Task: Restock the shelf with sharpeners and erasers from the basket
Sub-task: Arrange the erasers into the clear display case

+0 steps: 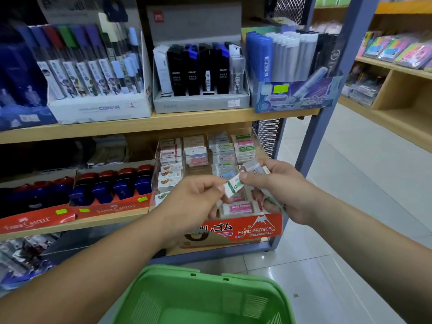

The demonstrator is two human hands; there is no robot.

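Note:
Both hands meet in front of the middle shelf. My left hand (195,199) pinches one end of a white eraser with a green sleeve (233,186). My right hand (278,190) holds a bundle of several wrapped erasers (253,168), and its thumb touches the other end of the green-sleeved eraser. Behind the hands, a clear tiered display (205,155) holds rows of erasers. Under it sits a red "Hard Eraser" box (254,228) with a pink-labelled eraser (237,208) on top. The green basket (201,298) is below, at the bottom of the view.
Red Faber-Castell trays with blue and red sharpeners (109,188) stand left of the erasers. The upper shelf (163,122) carries boxes of pens and lead refills. A blue metal post (327,94) ends the shelf unit on the right; tiled floor (350,183) and another shelf lie beyond.

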